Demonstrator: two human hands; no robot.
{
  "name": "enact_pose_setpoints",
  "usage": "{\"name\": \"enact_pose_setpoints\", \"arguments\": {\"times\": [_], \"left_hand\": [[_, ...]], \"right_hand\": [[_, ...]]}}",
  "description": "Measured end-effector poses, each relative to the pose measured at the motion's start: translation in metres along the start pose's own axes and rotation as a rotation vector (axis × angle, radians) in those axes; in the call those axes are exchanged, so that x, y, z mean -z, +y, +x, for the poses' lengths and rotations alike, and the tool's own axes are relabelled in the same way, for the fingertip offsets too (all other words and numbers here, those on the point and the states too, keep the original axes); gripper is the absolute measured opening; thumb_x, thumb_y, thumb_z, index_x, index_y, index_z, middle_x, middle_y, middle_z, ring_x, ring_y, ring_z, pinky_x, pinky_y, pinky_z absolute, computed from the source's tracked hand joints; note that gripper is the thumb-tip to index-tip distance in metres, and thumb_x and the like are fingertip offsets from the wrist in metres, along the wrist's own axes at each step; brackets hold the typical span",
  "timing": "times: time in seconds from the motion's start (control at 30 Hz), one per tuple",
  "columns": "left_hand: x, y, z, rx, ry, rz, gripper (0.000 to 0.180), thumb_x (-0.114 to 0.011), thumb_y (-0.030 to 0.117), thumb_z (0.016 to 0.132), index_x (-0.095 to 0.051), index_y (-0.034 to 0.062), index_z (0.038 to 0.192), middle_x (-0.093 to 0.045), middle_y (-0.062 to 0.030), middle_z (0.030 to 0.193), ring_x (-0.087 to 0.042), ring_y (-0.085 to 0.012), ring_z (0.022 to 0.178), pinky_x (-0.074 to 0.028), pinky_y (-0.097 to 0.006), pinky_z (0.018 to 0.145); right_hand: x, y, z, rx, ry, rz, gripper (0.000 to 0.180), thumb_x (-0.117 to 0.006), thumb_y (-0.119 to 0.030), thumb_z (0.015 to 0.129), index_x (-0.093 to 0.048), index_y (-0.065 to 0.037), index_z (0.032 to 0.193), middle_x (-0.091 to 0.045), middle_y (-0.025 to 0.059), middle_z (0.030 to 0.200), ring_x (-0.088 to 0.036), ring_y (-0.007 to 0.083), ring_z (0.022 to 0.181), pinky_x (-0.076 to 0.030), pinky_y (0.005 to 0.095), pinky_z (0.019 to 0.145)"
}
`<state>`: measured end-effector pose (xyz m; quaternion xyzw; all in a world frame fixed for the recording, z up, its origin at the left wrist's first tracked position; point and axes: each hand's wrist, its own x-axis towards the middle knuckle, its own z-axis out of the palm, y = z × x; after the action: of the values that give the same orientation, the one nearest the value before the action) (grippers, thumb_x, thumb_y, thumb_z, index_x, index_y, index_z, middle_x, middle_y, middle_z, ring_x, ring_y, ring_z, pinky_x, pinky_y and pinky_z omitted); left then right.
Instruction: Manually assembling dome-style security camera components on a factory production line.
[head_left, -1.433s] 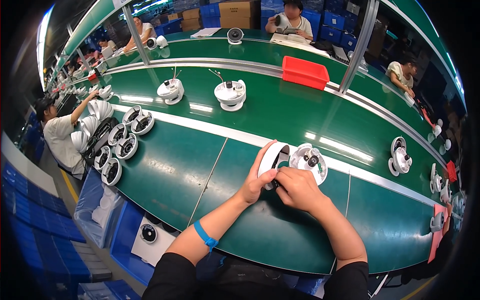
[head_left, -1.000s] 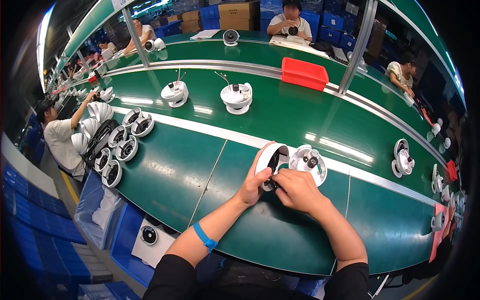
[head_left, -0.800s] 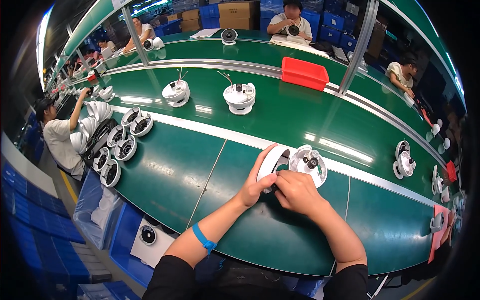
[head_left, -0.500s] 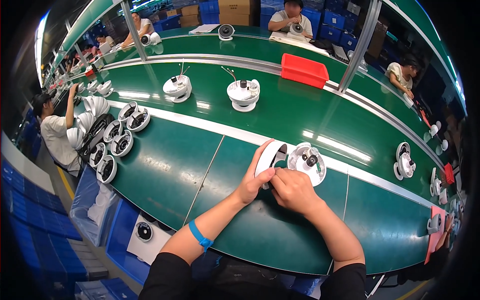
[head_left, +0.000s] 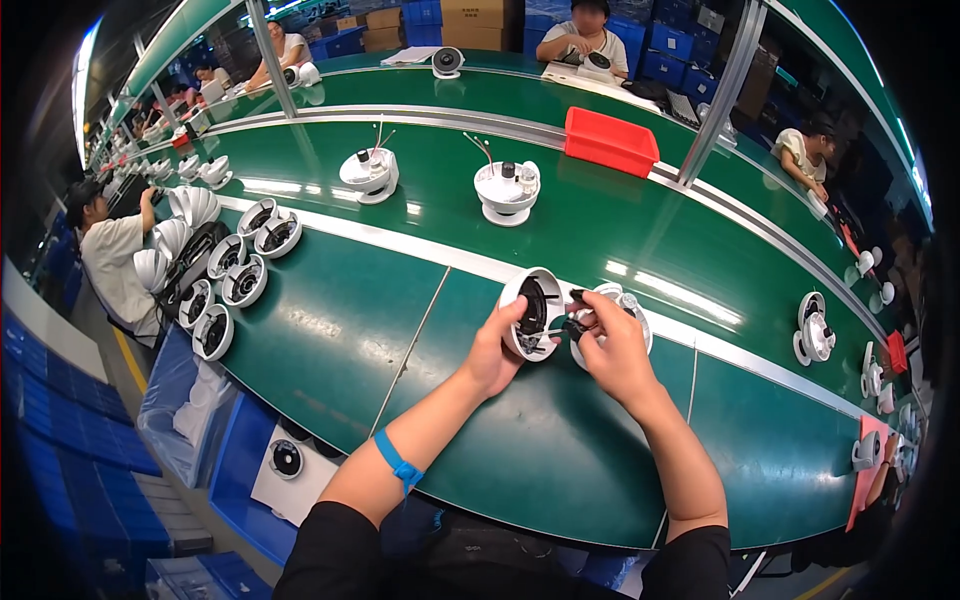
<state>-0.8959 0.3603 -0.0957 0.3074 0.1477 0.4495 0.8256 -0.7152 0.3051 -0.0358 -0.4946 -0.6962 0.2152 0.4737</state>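
My left hand [head_left: 490, 358] is wrapped round a white round camera housing [head_left: 547, 283], tilted so its black-lined inside faces up and to the right. Beside it, my right hand [head_left: 618, 358] pinches a small black part [head_left: 574, 327] with thumb and fingers. A thin pale strand seems to run from that part to the housing; what it is I cannot tell. Partly hidden behind my right hand, a white camera base [head_left: 643, 322] rests at the belt's near edge.
Two white camera bases [head_left: 507, 190] with upright wires sit on the green belt, with a red bin [head_left: 612, 142] beyond. Several black-lined white housings [head_left: 243, 283] stand on the bench at left. Another unit [head_left: 815, 335] is at right. Co-workers sit around the line.
The housing has turned to show its black inside. My right hand has drawn away to the right with the small black part showing. The bases on the belt have shifted right.
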Motion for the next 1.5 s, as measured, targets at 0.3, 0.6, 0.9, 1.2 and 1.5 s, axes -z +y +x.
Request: {"name": "enact_pose_setpoints", "arguments": {"times": [0.3,0.6,0.9,1.2,1.5], "left_hand": [[-0.006,-0.016,0.0,0.042,-0.053,0.004,0.064,-0.036,0.057,0.108,-0.043,0.0104,0.151,-0.058,-0.0093,0.14,-0.058,-0.0222,0.127,-0.047,-0.039,0.107],[-0.022,-0.039,0.006,-0.099,-0.147,0.282,0.071,-0.048,0.042,0.106,-0.021,0.0067,0.161,-0.046,-0.0147,0.152,-0.048,-0.024,0.137,-0.036,-0.037,0.116],[-0.018,-0.047,0.011,-0.135,-0.155,0.416,0.077,-0.052,0.043,0.103,-0.02,0.0046,0.161,-0.045,-0.0165,0.152,-0.047,-0.0258,0.138,-0.034,-0.038,0.117],[-0.023,-0.031,-0.004,-0.167,-0.131,0.602,0.069,-0.06,0.03,0.101,-0.032,0.0074,0.16,-0.051,-0.0105,0.142,-0.051,-0.0172,0.123,-0.042,-0.028,0.103],[-0.025,0.022,-0.053,-0.43,-0.177,0.895,0.07,-0.053,0.032,0.103,-0.026,0.003,0.16,-0.038,-0.0174,0.154,-0.036,-0.0255,0.144,-0.027,-0.036,0.12]], "right_hand": [[0.002,0.012,-0.011,0.079,-0.025,-0.202,0.022,-0.064,0.004,0.081,-0.072,0.006,0.101,-0.069,0.0169,0.087,-0.068,0.0304,0.073,-0.054,0.0367,0.067],[0.012,0.018,-0.026,0.346,-0.212,-0.433,0.02,-0.068,0.0,0.076,-0.069,0.001,0.096,-0.061,0.011,0.084,-0.066,0.0305,0.071,-0.054,0.0407,0.06],[0.019,0.016,-0.029,0.373,-0.215,-0.494,0.016,-0.071,-0.006,0.076,-0.065,-0.001,0.091,-0.06,0.0092,0.084,-0.066,0.0283,0.074,-0.053,0.0406,0.057],[0.021,-0.007,-0.022,0.392,-0.342,-0.549,0.013,-0.071,-0.009,0.078,-0.065,-0.002,0.087,-0.065,0.0101,0.085,-0.067,0.0282,0.074,-0.054,0.0417,0.06],[-0.014,-0.067,-0.02,0.566,-0.259,-0.62,0.013,-0.073,-0.009,0.074,-0.062,-0.006,0.079,-0.059,0.0056,0.078,-0.064,0.0222,0.07,-0.05,0.0366,0.057]]}}
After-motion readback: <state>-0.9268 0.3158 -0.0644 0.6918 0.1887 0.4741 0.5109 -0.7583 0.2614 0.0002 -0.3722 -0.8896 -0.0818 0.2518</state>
